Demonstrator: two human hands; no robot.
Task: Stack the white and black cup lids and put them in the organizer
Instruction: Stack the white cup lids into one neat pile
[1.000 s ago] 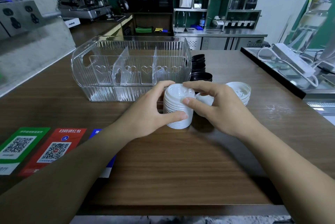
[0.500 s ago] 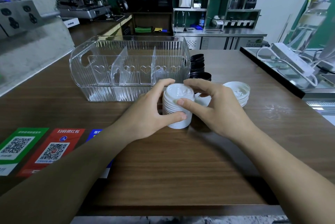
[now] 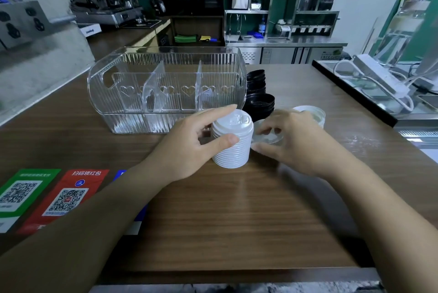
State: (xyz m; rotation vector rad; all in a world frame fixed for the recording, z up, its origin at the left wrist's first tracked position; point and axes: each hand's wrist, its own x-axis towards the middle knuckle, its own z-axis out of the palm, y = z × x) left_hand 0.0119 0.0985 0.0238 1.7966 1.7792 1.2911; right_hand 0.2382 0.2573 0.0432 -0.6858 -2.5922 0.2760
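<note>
A tall stack of white lids stands on the wooden counter, and my left hand grips it from the left with thumb in front and index finger behind. My right hand is just right of the stack, fingers curled over a loose white lid lying flat; I cannot tell whether it is gripped. More white lids sit behind my right hand. Black lids are piled beside the clear ribbed organizer, whose three compartments hold nothing.
QR-code stickers lie on the counter at the left. A black-edged tray with a power strip borders the counter at the right. An espresso machine and steel shelving stand in the background.
My right hand has left the white stack and moved right onto the loose white lid. My left hand keeps its hold on the stack.
</note>
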